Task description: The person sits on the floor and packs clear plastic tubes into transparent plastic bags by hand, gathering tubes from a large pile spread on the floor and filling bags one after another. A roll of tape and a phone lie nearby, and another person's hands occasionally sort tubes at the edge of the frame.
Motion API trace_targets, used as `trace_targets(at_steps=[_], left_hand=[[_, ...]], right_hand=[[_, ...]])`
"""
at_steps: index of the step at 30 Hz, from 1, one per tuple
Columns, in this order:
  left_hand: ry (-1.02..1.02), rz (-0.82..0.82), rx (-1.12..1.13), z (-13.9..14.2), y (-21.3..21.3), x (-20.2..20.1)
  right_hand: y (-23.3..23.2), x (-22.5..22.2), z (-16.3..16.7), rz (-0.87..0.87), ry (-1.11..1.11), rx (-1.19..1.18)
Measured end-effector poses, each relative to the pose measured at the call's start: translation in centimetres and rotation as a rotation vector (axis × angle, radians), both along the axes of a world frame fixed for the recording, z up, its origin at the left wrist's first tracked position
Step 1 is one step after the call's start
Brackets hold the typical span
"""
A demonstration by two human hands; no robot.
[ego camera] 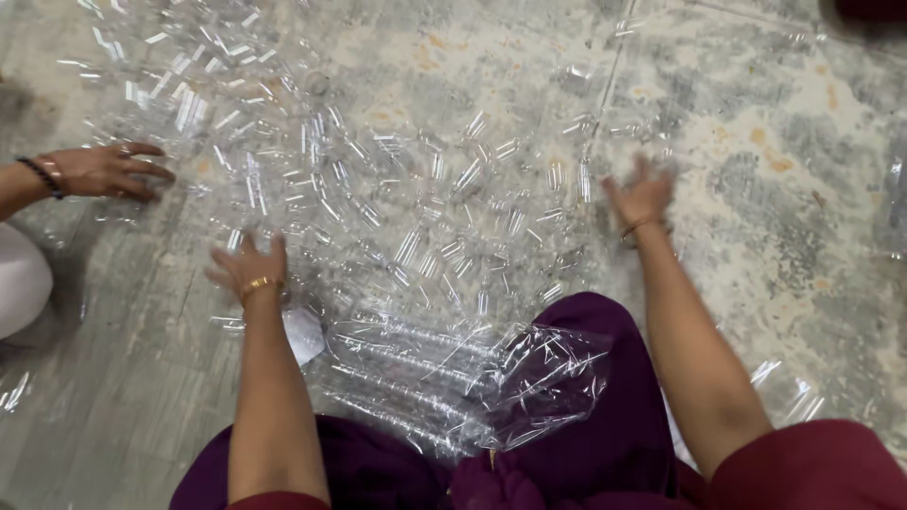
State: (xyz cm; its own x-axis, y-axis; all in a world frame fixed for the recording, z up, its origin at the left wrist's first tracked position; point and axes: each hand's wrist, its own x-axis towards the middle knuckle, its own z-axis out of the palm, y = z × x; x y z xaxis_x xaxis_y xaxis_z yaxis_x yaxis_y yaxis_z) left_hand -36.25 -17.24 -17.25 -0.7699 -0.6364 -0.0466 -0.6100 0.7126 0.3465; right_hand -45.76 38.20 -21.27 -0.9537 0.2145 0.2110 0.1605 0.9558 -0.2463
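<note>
The left hand point(248, 269) lies palm down with its fingers spread wide, holding nothing, at the near left edge of a broad spread of small clear plastic tubes point(397, 189) on the floor point(113, 397). The right hand point(642, 196) is just as open and empty, fingers fanned and a little blurred, at the right edge of the same spread. The tubes lie between the two hands and run on beyond them toward the far left, so the bulk sits to the right of the left hand and to the left of the right hand. The pieces point every way, with no common long axis. Neither hand is plainly nearer; each touches or nearly touches the outermost pieces on its own side. Nearer the person, between the forearms, a crumpled clear plastic bag point(463, 387) rests against a purple garment point(605, 331) over the lap. At the far left, another person's hand point(109, 170), wearing a dark bracelet, rests open on the left margin of the tubes
</note>
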Motion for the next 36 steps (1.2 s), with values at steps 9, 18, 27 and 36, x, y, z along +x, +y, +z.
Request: trace_targets(at_steps=[9, 18, 27, 36], left_hand=[[0.032, -0.516, 0.108, -3.8, 7.0, 1.1], [0.102, -0.698, 0.279, 0.0, 11.8, 6.4], [0.031, -1.180, 0.448, 0.7, 13.7, 14.0], [0.208, -1.368, 0.606, 4.3, 21.4, 16.8]], right_hand=[[-16.7, 13.1, 3.9, 0.296, -0.414, -0.226], [-15.3, 29.3, 9.0, 0.957, -0.445, -0.356], [-10.5, 32.7, 19.5, 0.327, -0.773, -0.900], [-1.1, 37.7, 26.3, 0.250, -0.965, -0.899]])
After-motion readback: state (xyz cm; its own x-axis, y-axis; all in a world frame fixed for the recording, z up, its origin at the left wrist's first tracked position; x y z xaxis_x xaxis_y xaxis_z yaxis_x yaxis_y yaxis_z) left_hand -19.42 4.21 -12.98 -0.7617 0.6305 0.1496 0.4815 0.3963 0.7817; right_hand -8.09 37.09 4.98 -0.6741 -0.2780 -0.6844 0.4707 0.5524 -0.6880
